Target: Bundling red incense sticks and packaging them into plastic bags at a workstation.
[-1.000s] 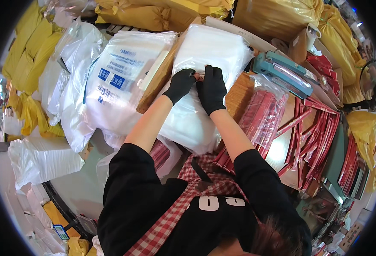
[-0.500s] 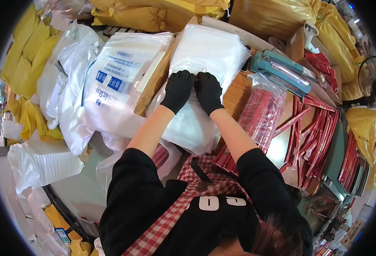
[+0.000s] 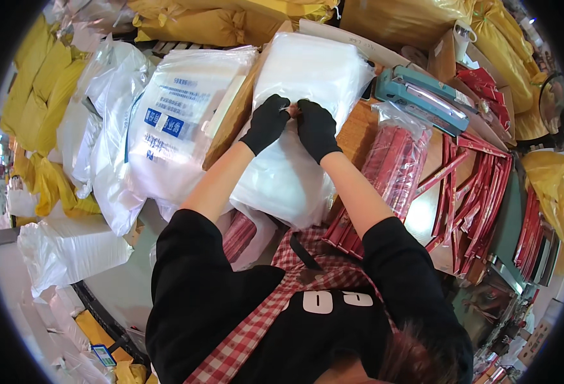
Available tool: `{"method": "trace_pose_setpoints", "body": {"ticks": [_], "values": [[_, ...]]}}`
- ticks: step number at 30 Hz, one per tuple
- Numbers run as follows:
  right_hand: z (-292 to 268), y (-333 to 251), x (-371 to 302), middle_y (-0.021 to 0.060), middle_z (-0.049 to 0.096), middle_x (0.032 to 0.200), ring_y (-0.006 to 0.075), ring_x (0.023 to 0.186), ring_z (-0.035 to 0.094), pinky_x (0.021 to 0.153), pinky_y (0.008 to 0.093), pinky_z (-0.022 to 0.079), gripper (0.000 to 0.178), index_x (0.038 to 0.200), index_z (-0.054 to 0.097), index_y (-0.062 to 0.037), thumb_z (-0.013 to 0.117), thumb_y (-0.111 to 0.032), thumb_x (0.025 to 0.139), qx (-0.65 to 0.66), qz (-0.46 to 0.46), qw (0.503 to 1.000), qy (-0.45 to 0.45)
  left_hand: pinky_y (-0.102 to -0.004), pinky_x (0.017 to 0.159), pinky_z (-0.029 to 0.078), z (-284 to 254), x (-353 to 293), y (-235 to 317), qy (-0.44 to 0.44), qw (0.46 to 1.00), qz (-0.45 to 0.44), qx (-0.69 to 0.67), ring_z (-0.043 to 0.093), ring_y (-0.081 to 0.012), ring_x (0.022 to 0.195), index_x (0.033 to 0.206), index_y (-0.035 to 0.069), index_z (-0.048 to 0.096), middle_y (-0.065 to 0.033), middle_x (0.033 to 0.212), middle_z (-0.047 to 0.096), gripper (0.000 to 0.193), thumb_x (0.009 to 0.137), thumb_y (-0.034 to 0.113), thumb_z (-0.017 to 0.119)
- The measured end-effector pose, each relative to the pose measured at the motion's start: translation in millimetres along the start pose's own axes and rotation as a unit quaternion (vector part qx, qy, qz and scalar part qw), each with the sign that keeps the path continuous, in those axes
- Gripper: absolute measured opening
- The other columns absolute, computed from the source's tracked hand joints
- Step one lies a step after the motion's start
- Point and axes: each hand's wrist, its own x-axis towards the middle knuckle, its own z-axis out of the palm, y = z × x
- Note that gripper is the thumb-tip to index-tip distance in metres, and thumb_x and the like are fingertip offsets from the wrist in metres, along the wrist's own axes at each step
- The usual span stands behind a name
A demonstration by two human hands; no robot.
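My left hand [image 3: 266, 123] and my right hand [image 3: 317, 128], both in black gloves, meet over a thick stack of clear plastic bags [image 3: 288, 182]. Fingers on both sides are curled into a pinch close together. A small pinkish bit shows between them, too small to name. Left of this stack lies a pile of translucent bags with blue print [image 3: 179, 128]. To the right, long red packets [image 3: 394, 160] are bundled in a clear bag, and many loose red packets [image 3: 477, 198] lie beyond it.
A teal bar-shaped device, like a bag sealer [image 3: 423, 99], stands at the back right. A white mug [image 3: 463, 38] sits behind it by a cardboard box [image 3: 444, 59]. Large yellow sacks [image 3: 192, 25] line the back. White plastic bundles [image 3: 70, 249] are at the left.
Both hands have shifted slightly, the right one a little to the right and turned, widening the gap between the wrists. A thin loop seen above the fingers is no longer visible.
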Motion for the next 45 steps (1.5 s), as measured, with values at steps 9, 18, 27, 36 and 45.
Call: {"method": "trace_pose_setpoints", "body": {"ticks": [9, 18, 27, 36, 45], "values": [[2.0, 20.6, -2.4, 0.0144, 0.061, 0.091, 0.0357, 0.086, 0.061, 0.072, 0.0450, 0.048, 0.017, 0.100, 0.053, -0.0086, 0.057, -0.009, 0.083, 0.046, -0.053, 0.996, 0.050, -0.0233, 0.072, 0.037, -22.6, 16.5, -8.3, -0.206, 0.876, -0.151, -0.408, 0.049, -0.0084, 0.078, 0.091, 0.005, 0.066, 0.0017, 0.080, 0.058, 0.023, 0.086, 0.027, 0.061], [0.4, 12.3, -10.6, 0.0129, 0.057, 0.096, 0.0336, 0.087, 0.059, 0.072, 0.0443, 0.048, 0.020, 0.099, 0.052, -0.0090, 0.059, -0.010, 0.081, -0.043, -0.054, 0.997, 0.022, -0.0237, 0.062, 0.036, -13.0, 22.4, -9.8, -0.191, 0.878, -0.199, -0.391, 0.046, -0.0083, 0.068, 0.078, 0.005, 0.063, 0.0013, 0.073, 0.056, 0.020, 0.087, 0.024, 0.061], [5.5, 13.7, -10.5, 0.0138, 0.057, 0.086, 0.0337, 0.086, 0.057, 0.072, 0.0444, 0.047, 0.015, 0.088, 0.054, -0.0060, 0.061, -0.016, 0.079, -0.006, -0.030, 0.998, 0.046, -0.0298, 0.065, 0.045, -16.8, 23.4, 7.5, -0.157, 0.943, -0.132, -0.263, 0.059, -0.0164, 0.068, 0.078, 0.001, 0.069, -0.0090, 0.072, 0.066, 0.020, 0.083, 0.017, 0.059], [-0.7, 11.1, -11.3, 0.0110, 0.058, 0.085, 0.0277, 0.083, 0.059, 0.071, 0.0401, 0.048, 0.021, 0.092, 0.055, -0.0070, 0.061, -0.017, 0.075, -0.185, -0.172, 0.967, -0.043, -0.0278, 0.060, 0.046, -45.1, 45.0, -49.3, -0.167, 0.901, -0.185, -0.356, 0.060, -0.0146, 0.064, 0.082, 0.000, 0.071, -0.0085, 0.074, 0.068, 0.018, 0.074, 0.016, 0.069], [-6.4, -1.6, -11.9, 0.0117, 0.058, 0.086, 0.0312, 0.083, 0.060, 0.068, 0.0424, 0.049, 0.020, 0.094, 0.057, -0.0074, 0.060, -0.023, 0.082, -0.020, -0.091, 0.995, 0.031, -0.0352, 0.069, 0.050, -42.8, 34.1, 2.7, -0.117, 0.992, 0.019, 0.044, 0.064, -0.0280, 0.073, 0.077, 0.002, 0.068, -0.0133, 0.074, 0.067, 0.019, 0.071, 0.020, 0.066]]}}
